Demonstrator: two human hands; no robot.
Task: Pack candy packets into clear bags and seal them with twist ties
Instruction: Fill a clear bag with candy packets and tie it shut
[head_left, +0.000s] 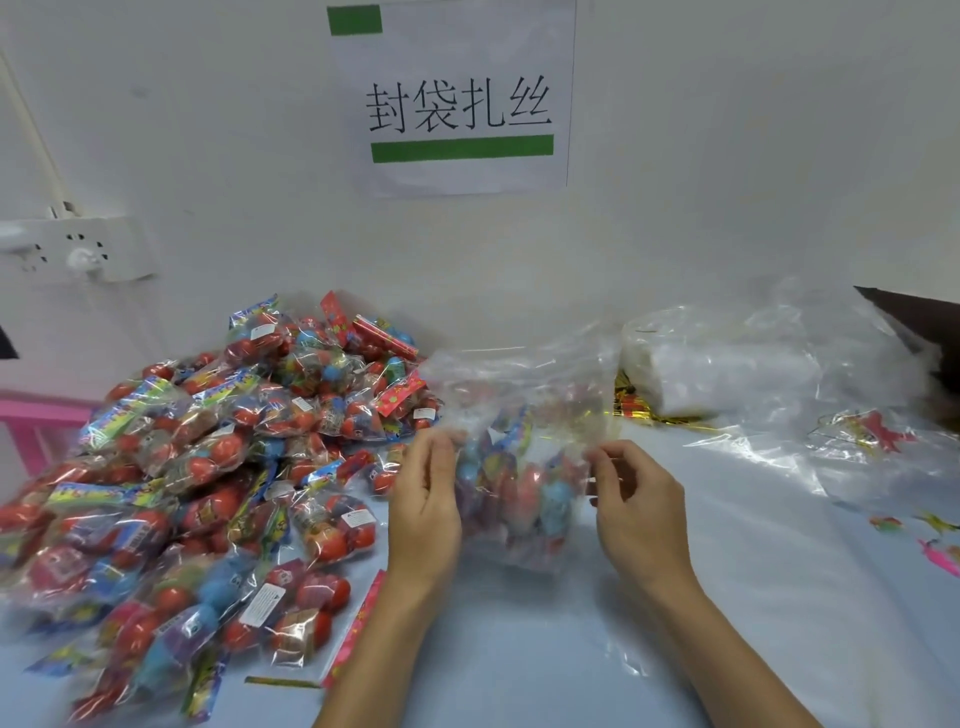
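a pale wall (727, 156) fills the upper half of the view, and a pale blue bench (519, 649) is seen below it. a white paper sign (457, 98) with black characters and green bars is fixed to the wall, and a white power strip (72, 252) is mounted at the left. a pink frame (31, 415) is seen past the bench's left edge. a large heap of candy packets (197, 467), mostly red and blue, is spread over the left of the bench. a stack of clear bags (727, 369) is laid at the back right, with loose plastic film (779, 457) spread around it and a bundle of gold twist ties (636, 405) just beside its left end. a clear bag (519, 467) partly filled with candy packets is held up over the bench's middle, between the hands. its left edge is pinched by the left hand (426, 499), and its right edge is gripped by the curled fingers of the right hand (636, 499).
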